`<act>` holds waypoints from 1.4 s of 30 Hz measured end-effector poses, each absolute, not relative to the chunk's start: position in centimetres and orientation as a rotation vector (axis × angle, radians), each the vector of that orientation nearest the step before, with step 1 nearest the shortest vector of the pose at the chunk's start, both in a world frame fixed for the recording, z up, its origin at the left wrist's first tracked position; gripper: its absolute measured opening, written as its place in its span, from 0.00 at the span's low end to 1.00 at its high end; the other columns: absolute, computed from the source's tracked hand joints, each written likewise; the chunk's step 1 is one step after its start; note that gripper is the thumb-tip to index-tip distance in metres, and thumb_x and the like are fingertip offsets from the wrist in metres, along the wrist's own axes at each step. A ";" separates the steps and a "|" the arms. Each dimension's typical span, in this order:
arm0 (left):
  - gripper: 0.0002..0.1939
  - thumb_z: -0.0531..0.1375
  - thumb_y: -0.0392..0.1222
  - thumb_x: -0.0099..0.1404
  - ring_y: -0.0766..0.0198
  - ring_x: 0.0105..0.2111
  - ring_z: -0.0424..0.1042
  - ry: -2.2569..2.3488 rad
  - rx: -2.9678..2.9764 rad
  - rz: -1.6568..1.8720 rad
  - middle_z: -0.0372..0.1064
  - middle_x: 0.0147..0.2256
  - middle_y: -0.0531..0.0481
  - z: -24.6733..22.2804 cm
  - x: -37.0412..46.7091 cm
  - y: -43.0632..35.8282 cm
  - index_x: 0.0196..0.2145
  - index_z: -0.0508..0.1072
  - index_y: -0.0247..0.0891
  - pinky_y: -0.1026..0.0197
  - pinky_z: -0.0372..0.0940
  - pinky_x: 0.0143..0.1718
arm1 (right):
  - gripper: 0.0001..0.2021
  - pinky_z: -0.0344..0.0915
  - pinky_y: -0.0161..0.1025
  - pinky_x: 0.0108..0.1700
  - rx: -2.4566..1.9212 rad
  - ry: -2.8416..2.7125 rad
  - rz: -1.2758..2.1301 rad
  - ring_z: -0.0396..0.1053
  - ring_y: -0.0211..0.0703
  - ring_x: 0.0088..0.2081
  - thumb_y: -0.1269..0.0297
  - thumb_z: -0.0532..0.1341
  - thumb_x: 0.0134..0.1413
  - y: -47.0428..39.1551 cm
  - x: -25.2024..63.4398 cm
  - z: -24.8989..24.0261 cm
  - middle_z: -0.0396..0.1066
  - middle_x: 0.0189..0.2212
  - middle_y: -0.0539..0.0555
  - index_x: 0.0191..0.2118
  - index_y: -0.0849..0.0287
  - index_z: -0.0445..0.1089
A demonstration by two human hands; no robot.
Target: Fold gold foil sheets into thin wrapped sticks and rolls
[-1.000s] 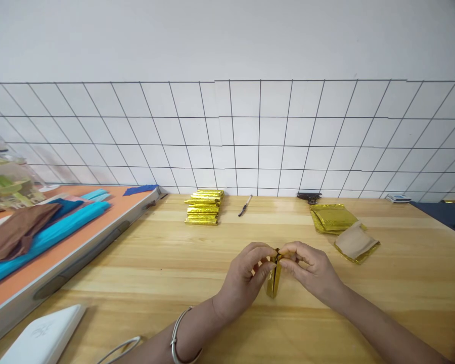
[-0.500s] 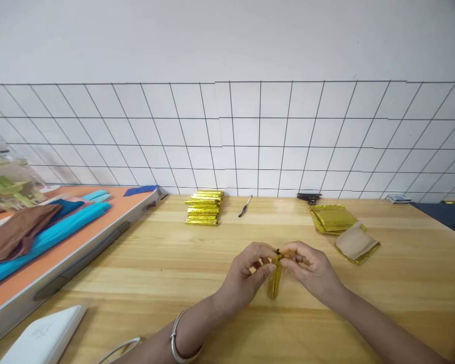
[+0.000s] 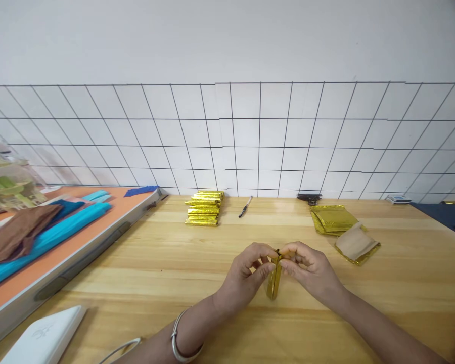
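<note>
A narrow folded strip of gold foil paper is pinched near its far end by both hands. My left hand grips its left edge between thumb and fingers. On the opposite edge, my right hand pinches with thumb and forefinger. The strip's near end points toward me, by the wooden tabletop. Beyond the hands, to the left, lies a pile of similar folded gold strips. Flat gold foil sheets lie to the right, with a sheet showing its tan backing partly over them.
A pen and a black clip lie near the tiled wall. At left, an orange surface holds blue and brown paper rolls. A white box-like device and a cable are at the lower left.
</note>
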State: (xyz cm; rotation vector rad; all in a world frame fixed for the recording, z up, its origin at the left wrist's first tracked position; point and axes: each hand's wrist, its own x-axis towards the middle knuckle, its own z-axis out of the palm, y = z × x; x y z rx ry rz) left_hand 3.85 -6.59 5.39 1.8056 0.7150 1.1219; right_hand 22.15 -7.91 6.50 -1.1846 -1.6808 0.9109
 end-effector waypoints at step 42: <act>0.06 0.56 0.37 0.62 0.68 0.31 0.64 0.763 1.779 1.124 0.66 0.36 0.48 5.6 3.9 -6.5 0.39 0.68 0.38 0.65 0.60 0.33 | 0.06 0.60 0.32 0.28 -1.152 -1.647 0.987 0.62 0.34 0.25 0.62 0.59 0.51 -8.2 21.9 6.9 0.63 0.23 0.47 0.35 0.58 0.65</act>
